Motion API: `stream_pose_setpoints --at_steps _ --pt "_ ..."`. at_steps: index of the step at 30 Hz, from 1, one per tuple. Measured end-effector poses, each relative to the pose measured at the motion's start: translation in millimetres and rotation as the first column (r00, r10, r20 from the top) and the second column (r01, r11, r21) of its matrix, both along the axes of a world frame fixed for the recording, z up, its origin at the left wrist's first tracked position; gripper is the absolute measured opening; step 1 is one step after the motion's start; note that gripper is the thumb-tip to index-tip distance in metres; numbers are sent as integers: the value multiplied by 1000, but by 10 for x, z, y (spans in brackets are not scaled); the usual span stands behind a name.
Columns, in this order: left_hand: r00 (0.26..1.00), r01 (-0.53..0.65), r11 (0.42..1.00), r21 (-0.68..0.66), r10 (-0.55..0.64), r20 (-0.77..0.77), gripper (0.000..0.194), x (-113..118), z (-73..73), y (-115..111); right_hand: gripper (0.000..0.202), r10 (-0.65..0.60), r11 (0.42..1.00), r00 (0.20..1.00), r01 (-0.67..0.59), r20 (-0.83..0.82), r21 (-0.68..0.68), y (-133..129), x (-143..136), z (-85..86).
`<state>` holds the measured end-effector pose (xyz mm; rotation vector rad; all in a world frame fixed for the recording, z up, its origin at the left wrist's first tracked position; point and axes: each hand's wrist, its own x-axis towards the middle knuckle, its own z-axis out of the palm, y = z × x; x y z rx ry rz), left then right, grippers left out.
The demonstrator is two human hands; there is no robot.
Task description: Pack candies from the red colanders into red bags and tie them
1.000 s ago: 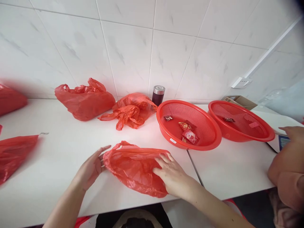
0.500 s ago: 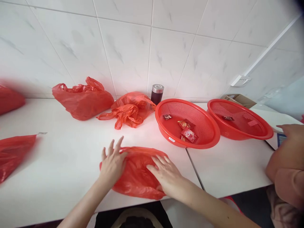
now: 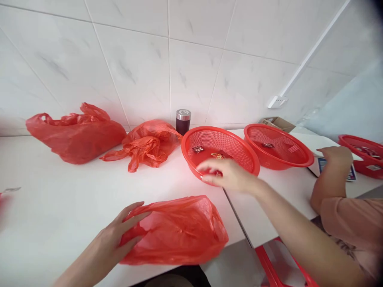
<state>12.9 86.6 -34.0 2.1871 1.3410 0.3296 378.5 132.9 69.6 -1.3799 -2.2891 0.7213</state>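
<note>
A crumpled red plastic bag (image 3: 179, 231) lies at the near edge of the white table (image 3: 60, 199). My left hand (image 3: 119, 235) grips its left end, thumb on top and fingers below. My right hand (image 3: 227, 175) is off the bag and blurred, stretched over the near rim of a red mesh basket (image 3: 239, 149) with its fingers apart and nothing visible in it. Several small wrapped sweets (image 3: 198, 149) lie in that basket.
Two more red bags (image 3: 74, 133) (image 3: 146, 143) and a dark flask with a silver lid (image 3: 182, 120) stand by the tiled wall. A second basket (image 3: 277, 145) and a third (image 3: 362, 153) sit to the right. A co-worker's hand (image 3: 335, 153) rests there.
My right hand left the bag and reached up to the near basket. My left hand slid to the bag's left end. The view turned to the right.
</note>
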Motion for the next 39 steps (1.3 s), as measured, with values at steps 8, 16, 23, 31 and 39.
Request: stream_pose_setpoints --at_steps 8,16,23,31,39 --pt "973 -36 996 -80 53 224 51 117 -32 -53 134 -99 845 716 427 691 -322 1121 965 -446" --pt "918 -276 957 -83 289 273 47 175 -70 -21 105 -58 882 777 335 627 -333 1331 1149 -814" --pt "961 -255 964 -71 261 91 50 68 -155 26 83 -129 895 808 344 575 -283 1340 1234 -796" --pt "938 -291 934 -210 321 130 48 -125 -279 -118 28 -259 914 821 378 509 -146 1289 1199 -698" --pt "935 -325 938 -121 338 109 47 127 -108 -119 30 -314 949 937 311 151 45 851 642 -60"
